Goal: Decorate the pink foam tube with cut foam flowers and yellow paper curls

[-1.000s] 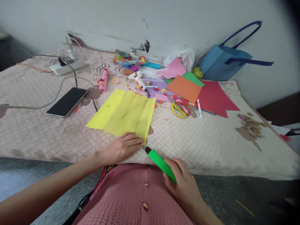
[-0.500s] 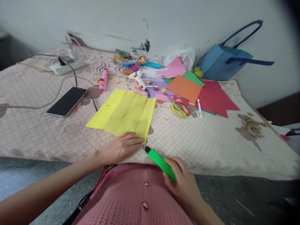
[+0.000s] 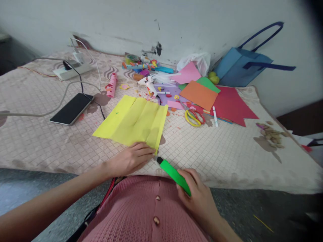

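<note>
Phone lay face up at far left of the bed, cable run back to the power strip by the wall; parked clear of the work area, probably charging.

Yellow paper sat flat mid-bed, near the front edge, creased in parallel lengthwise folds. Left hand rested palm down on its near right corner, fingers together and pressing flat, not gripping. Looked like a hold-down so the sheet wouldn't slide on the quilted cover.

Right hand was closed around a green marker, well apart from the left hand. Held low on the barrel, dark tip pointing up-left and sitting just beside the pinned corner of the paper. Tip appeared just short of the sheet; contact can't be confirmed. Angle fit a writing or line-drawing grip, with the pinned corner right at the tip.

Behind the paper: pink roll, glue gun and a clutter of small craft bits near the wall, pushed back out of reach.

Right of centre: yellow-handled scissors and a white pen lay on the bed just beside a fanned stack of coloured sheets, orange sheet on top, red sheet under. Stock kept within right-hand reach.

Far right: blue bag leaned against the wall, small pile of shells or nuts near the bed's edge; can't tell which.
</note>
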Demonstrator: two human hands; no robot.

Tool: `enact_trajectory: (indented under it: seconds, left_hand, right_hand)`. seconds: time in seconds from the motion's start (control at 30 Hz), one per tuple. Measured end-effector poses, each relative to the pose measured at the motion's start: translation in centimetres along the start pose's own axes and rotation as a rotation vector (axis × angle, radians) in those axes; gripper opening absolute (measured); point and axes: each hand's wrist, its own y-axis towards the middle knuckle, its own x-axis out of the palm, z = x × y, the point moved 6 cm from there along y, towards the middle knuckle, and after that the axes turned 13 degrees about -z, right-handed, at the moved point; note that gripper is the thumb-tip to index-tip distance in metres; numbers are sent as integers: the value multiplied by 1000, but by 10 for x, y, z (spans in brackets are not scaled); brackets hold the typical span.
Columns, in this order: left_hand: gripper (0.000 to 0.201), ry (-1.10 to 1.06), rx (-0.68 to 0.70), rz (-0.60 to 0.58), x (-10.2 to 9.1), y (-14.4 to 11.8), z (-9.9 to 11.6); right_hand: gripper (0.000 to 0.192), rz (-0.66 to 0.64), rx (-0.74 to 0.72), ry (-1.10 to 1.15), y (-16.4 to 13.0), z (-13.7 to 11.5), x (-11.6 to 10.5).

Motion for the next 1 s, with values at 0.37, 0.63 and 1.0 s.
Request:
enact_trajectory:
  seconds: [0.37,0.63,1.0]
  left_hand:
    - [38,-63,-72,45,0,1,-4]
    - [30,38,-29,19,1,2,-1]
    - [27,55,0,-4,-2,2,2]
  right_hand:
    - [30,-1,-20,7,1,-1,-2]
    - [30,-4,-14,15,0,0,-1]
    - [29,-26,0,31,1,2,-1]
